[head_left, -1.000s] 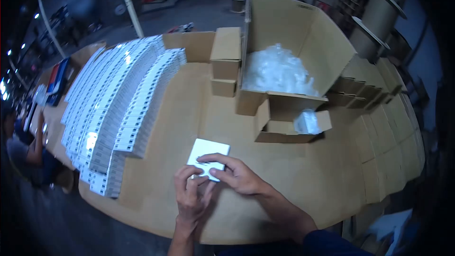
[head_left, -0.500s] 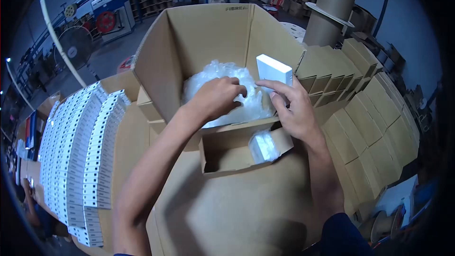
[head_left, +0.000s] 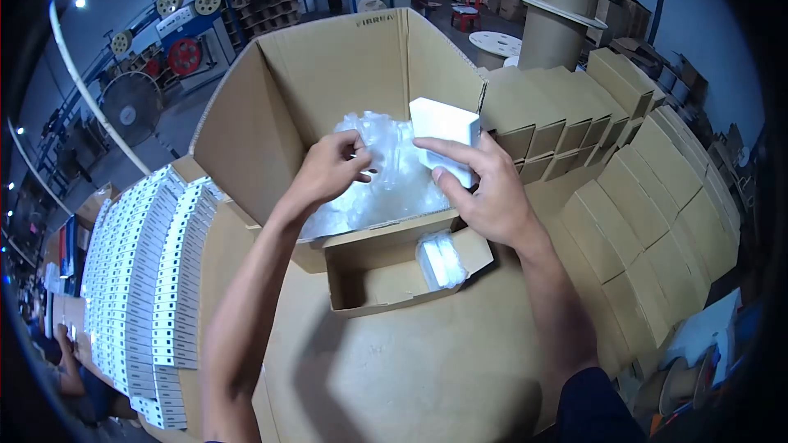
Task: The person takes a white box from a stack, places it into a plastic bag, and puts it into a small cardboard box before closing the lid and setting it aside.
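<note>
My right hand point(head_left: 492, 189) grips a small white box point(head_left: 443, 121), holding it tilted over the front right of a large open cardboard carton point(head_left: 328, 66). Inside that carton lies a heap of clear plastic bags point(head_left: 410, 184). Over the heap, my left hand point(head_left: 332, 168) is closed, its curled fingertips pinching a clear plastic bag point(head_left: 382, 139). Right in front of the carton is a narrow open cardboard box point(head_left: 377, 308). Plastic-wrapped white pieces point(head_left: 443, 261) stand at its right end.
Long stacked rows of white boxes point(head_left: 127, 279) stand at the left. Brown cardboard boxes point(head_left: 648, 238) are lined up at the right. A large spool point(head_left: 562, 8) rises behind them, and machinery point(head_left: 185, 41) stands farther back. Part of another person point(head_left: 74, 369) shows at far left.
My left hand has moved left and its fingers have closed on the plastic. The white box in my right hand has shifted left and tilted. The view has turned slightly.
</note>
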Demonstrator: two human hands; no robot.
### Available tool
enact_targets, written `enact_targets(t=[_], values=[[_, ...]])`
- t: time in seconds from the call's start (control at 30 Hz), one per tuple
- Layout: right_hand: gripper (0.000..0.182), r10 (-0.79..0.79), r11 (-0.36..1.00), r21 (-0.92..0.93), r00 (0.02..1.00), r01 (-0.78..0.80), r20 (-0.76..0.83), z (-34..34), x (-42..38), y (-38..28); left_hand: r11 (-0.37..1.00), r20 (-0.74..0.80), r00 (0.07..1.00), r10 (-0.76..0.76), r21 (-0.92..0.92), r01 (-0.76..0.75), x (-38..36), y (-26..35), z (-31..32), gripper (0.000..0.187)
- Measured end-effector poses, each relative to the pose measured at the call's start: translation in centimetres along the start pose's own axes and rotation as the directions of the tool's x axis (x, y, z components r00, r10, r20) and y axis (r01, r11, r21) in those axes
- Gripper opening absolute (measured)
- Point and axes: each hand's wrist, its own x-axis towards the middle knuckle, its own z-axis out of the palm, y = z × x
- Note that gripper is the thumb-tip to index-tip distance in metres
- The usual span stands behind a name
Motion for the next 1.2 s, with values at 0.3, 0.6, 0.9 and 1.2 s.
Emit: enact_targets(t=[0.3, 0.6, 0.9, 1.2], values=[[0.058, 0.175, 0.967, 0.204, 0.978, -0.15, -0.113, 5.8, -5.7, -5.6, 0.929, -0.318, 0.922, 0.219, -0.221, -0.297, -17.1, 3.0, 3.7, 0.009], [0.022, 0.479, 0.667, 0.616, 0.874, -0.419, 0.076, 9.8, -19.9, -11.6, 0.523, -0.509, 0.832, -0.221, -0.782, -0.34, -33.0, -1.3, 10.5, 0.007], [0.023, 0.44, 0.743, 0.484, 0.882, -0.463, 0.169, 10.8, -30.3, -15.4, 0.901, -0.595, 0.768, -0.239, -0.43, -0.053, -39.8, -1.7, 13.1, 0.022], [0.045, 0.377, 0.14, 0.766, 0.749, -0.628, 0.545, 10.1, -31.7, -14.8, 0.89, -0.493, 0.853, -0.17, -0.449, -0.082, -42.5, -1.8, 15.0, 0.016]])
